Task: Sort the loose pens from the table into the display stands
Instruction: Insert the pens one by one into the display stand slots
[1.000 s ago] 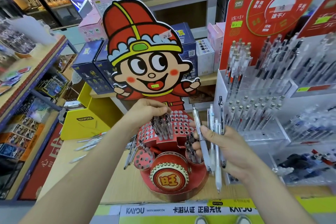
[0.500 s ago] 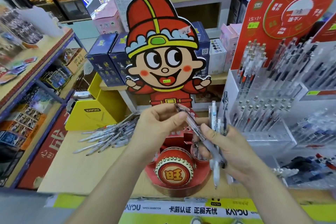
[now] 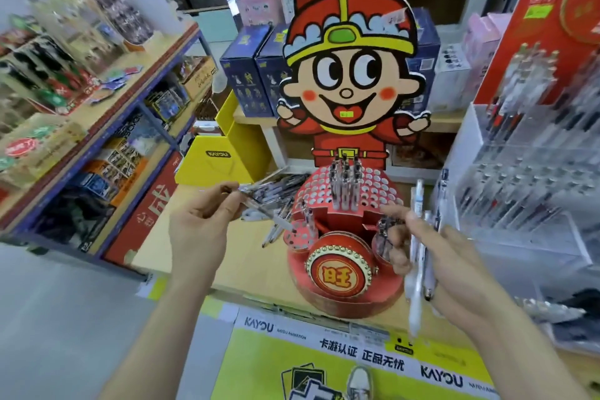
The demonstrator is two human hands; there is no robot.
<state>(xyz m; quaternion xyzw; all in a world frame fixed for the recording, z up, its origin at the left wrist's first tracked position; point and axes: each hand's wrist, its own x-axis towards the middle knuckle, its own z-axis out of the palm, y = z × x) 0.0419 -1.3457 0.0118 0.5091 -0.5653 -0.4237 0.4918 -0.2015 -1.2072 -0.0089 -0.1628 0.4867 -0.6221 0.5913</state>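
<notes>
pens [image 3: 276,219] across both hands: one pinched by left hand [image 3: 198,227], roughly three gripped by right hand [image 3: 454,266]

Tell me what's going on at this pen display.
A person is stocking the red cartoon stand with pens. The left hand pinches a single pen near the loose pile on the table, with its tip toward the stand. The right hand grips a bundle of pens to the stand's right. A few standing pens fill the top tier; most holes there are empty.
</notes>
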